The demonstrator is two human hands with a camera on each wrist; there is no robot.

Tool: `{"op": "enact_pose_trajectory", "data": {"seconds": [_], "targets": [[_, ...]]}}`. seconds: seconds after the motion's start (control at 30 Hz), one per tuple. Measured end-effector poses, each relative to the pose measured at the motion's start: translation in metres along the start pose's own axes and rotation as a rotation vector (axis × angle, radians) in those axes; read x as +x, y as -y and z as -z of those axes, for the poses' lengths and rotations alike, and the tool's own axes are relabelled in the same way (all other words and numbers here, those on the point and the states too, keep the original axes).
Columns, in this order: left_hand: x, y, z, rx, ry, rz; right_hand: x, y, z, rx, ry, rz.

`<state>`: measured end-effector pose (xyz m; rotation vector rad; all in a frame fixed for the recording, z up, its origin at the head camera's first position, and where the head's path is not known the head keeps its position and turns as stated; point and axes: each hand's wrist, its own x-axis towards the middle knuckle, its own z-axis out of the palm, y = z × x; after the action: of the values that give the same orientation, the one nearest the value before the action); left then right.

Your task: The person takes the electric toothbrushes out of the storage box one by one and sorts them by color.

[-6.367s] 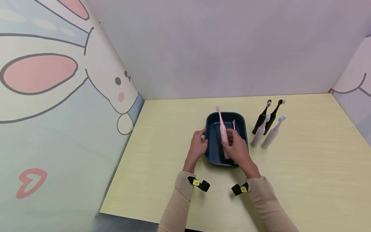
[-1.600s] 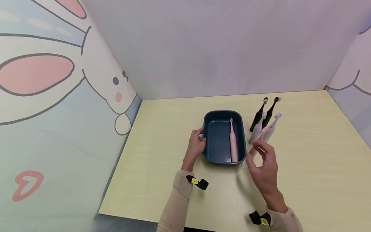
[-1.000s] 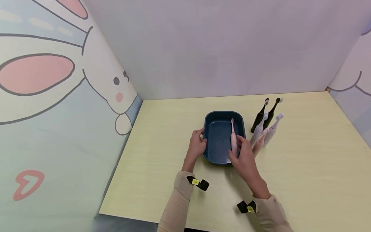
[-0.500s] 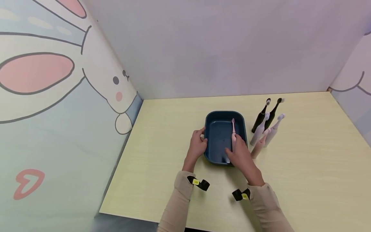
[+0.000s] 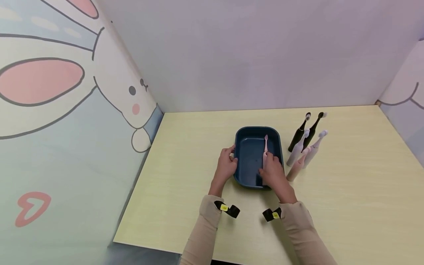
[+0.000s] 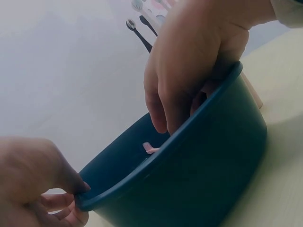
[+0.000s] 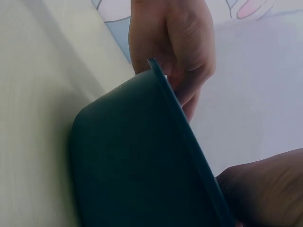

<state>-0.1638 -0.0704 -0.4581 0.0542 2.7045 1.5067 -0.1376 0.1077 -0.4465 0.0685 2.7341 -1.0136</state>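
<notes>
In the head view a dark blue plastic bin (image 5: 248, 162) stands on the table. My left hand (image 5: 226, 164) pinches its left rim between thumb and fingers. A pink electric toothbrush (image 5: 264, 159) lies along the bin's right side, head pointing away from me. My right hand (image 5: 274, 173) reaches over the right rim and holds its handle, covering part of it. The left wrist view shows the right hand's fingers dipping inside the bin, beside the pink brush head (image 6: 149, 148). From the right wrist, the bin's wall (image 7: 137, 151) hides the toothbrush.
Right of the bin, several electric toothbrushes stand upright close together: two black ones (image 5: 296, 140) behind, two pale lavender ones (image 5: 295, 154) in the middle, and a pink one (image 5: 296, 170) in front, near my right wrist. The pale wooden table (image 5: 185, 165) meets walls behind and left.
Earlier my right hand held another pink toothbrush over the bin; that one now stands with the group. Since then the right hand has moved left into the bin, onto the remaining one.
</notes>
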Motion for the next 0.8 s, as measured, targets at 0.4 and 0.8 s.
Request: {"op": "enact_pose_trajectory", "data": {"seconds": [0.4, 0.8], "targets": [[-0.001, -0.002, 0.002, -0.008, 0.004, 0.015, 0.008, 0.002, -0.009, -0.063, 0.05, -0.016], [-0.001, 0.0, 0.001, -0.002, 0.006, 0.014, 0.012, 0.003, -0.009, -0.067, 0.055, -0.019]]}}
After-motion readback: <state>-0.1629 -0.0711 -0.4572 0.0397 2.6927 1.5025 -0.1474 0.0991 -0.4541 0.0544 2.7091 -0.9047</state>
